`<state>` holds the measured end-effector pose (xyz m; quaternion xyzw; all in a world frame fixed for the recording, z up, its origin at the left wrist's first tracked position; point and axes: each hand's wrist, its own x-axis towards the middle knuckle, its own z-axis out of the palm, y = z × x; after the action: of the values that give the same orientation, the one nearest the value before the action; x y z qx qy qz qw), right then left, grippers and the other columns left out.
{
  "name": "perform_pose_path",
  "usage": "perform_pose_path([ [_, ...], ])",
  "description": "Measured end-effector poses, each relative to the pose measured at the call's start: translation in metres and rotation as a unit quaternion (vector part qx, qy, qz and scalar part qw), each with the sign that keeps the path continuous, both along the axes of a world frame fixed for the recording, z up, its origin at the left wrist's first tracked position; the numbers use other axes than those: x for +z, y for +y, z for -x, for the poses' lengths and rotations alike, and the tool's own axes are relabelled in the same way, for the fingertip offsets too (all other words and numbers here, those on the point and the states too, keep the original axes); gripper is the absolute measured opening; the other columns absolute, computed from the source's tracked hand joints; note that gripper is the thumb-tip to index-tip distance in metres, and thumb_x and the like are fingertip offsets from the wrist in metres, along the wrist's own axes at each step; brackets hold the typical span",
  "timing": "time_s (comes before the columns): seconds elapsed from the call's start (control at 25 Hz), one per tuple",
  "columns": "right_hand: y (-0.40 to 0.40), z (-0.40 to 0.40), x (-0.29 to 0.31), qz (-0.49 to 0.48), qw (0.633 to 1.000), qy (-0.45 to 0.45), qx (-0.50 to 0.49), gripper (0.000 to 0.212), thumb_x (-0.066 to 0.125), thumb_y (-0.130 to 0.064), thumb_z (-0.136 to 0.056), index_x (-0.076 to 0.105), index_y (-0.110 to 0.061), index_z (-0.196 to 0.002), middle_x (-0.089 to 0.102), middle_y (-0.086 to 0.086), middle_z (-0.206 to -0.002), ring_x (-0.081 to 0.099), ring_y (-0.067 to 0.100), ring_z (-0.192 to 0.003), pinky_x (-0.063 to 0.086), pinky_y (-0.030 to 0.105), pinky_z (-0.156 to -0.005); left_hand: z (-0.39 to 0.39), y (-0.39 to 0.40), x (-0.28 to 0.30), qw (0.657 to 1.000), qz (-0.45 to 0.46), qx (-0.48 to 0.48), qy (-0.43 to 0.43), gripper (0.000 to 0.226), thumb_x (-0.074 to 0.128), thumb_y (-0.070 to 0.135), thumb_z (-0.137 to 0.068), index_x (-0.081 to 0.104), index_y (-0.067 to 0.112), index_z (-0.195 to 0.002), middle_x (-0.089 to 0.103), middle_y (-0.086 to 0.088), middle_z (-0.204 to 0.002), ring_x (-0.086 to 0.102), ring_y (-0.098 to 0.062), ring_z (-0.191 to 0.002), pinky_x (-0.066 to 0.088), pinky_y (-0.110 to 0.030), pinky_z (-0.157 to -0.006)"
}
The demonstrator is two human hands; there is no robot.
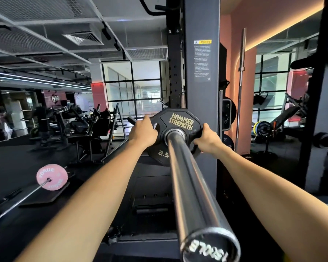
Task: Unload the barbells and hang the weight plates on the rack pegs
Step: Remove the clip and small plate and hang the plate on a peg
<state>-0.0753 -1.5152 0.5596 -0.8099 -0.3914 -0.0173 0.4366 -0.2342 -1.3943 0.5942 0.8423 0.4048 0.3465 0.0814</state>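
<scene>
Both hands' grip hides the plate [180, 123] edges; fingertips unseen

A gym floor of dark rubber matting [17, 163] beneath a grey slatted ceiling [45, 35]; black-framed windows [133, 86] admit daylight, salmon-pink walls [233, 53] glow under strip lighting [284, 25], exercise machines [87, 129] standing idle.

left hand [143, 132] bare | right hand [208, 140] bare | forearms apparently sleeveless
</scene>
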Motion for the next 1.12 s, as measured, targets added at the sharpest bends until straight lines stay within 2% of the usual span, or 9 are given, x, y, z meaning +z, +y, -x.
perform_pose_path([
  [0.12,-0.025,0.017,0.005,0.002,0.998,-0.053,-0.015,0.02,0.051,-0.006,-0.082,0.04,-0.01,-0.098,0.062,0.02,-0.103,0.058,0.04,-0.094,0.043,0.035,-0.073,0.021,-0.03,-0.002,0.997,0.056,0.018,-0.044,0.031,0.054,0.028,-0.088,0.061,0.012,-0.114,0.062,-0.017,-0.116,0.059,-0.039,-0.102,0.052,-0.042,-0.086],
  [0.24,-0.055,0.032,0.007,0.007,0.997,-0.072,0.0,0.019,0.051,-0.008,-0.08,0.049,-0.01,-0.099,0.063,0.017,-0.098,0.056,0.036,-0.089,0.043,0.033,-0.072,0.042,-0.066,-0.002,0.992,0.09,0.051,-0.074,0.039,0.054,0.023,-0.089,0.059,0.013,-0.126,0.056,-0.017,-0.128,0.055,-0.038,-0.115,0.047,-0.039,-0.093],
  [0.32,-0.077,0.046,0.009,0.009,0.997,-0.077,0.015,0.017,0.051,-0.009,-0.08,0.051,-0.012,-0.097,0.06,0.012,-0.09,0.055,0.034,-0.086,0.043,0.031,-0.072,0.059,-0.091,-0.002,0.99,0.089,0.068,-0.086,0.044,0.051,0.018,-0.088,0.056,0.014,-0.132,0.055,-0.016,-0.131,0.054,-0.036,-0.116,0.045,-0.037,-0.089],
  [0.4,-0.098,0.061,0.008,0.012,0.996,-0.085,0.021,0.016,0.05,-0.009,-0.08,0.05,-0.013,-0.096,0.057,0.01,-0.086,0.053,0.032,-0.082,0.044,0.031,-0.073,0.075,-0.115,-0.003,0.991,0.082,0.067,-0.087,0.048,0.049,0.015,-0.086,0.056,0.015,-0.133,0.056,-0.016,-0.129,0.055,-0.035,-0.113,0.044,-0.035,-0.084],
  [0.52,-0.123,0.082,0.01,0.02,0.994,-0.104,0.021,0.019,0.049,-0.008,-0.08,0.05,-0.011,-0.099,0.055,0.009,-0.086,0.053,0.032,-0.082,0.044,0.032,-0.073,0.096,-0.141,-0.005,0.989,0.093,0.057,-0.098,0.047,0.049,0.014,-0.083,0.056,0.013,-0.13,0.058,-0.015,-0.125,0.056,-0.035,-0.108,0.046,-0.036,-0.083],
  [0.72,-0.168,0.118,0.015,0.031,0.991,-0.125,0.017,0.027,0.048,-0.007,-0.078,0.052,-0.01,-0.104,0.064,0.013,-0.097,0.058,0.037,-0.089,0.049,0.037,-0.079,0.138,-0.189,-0.011,0.989,0.093,0.046,-0.11,0.039,0.052,0.016,-0.09,0.056,0.008,-0.128,0.06,-0.014,-0.117,0.047,-0.026,-0.089,0.039,-0.032,-0.074],
  [0.84,-0.196,0.141,0.018,0.037,0.99,-0.137,0.005,0.026,0.05,-0.007,-0.078,0.052,-0.009,-0.103,0.065,0.015,-0.098,0.059,0.037,-0.091,0.046,0.034,-0.077,0.162,-0.216,-0.012,0.989,0.084,0.036,-0.114,0.02,0.053,0.018,-0.092,0.06,0.007,-0.107,0.056,-0.009,-0.092,0.051,-0.029,-0.085,0.04,-0.031,-0.071],
  [0.92,-0.218,0.159,0.017,0.04,0.99,-0.137,0.002,0.027,0.051,-0.008,-0.079,0.052,-0.01,-0.106,0.065,0.015,-0.102,0.059,0.037,-0.094,0.046,0.035,-0.08,0.178,-0.235,-0.014,0.99,0.08,0.038,-0.114,0.01,0.053,0.018,-0.091,0.055,0.009,-0.092,0.052,-0.004,-0.08,0.05,-0.027,-0.079,0.04,-0.031,-0.067],
  [1.12,-0.264,0.192,0.015,0.021,0.992,-0.122,0.011,0.033,0.053,-0.009,-0.078,0.055,-0.013,-0.111,0.065,0.012,-0.106,0.059,0.034,-0.098,0.048,0.034,-0.084,0.208,-0.275,-0.014,0.989,0.062,0.052,-0.124,0.023,0.054,0.016,-0.086,0.063,0.008,-0.106,0.058,-0.006,-0.089,0.052,-0.027,-0.079,0.045,-0.031,-0.068],
])
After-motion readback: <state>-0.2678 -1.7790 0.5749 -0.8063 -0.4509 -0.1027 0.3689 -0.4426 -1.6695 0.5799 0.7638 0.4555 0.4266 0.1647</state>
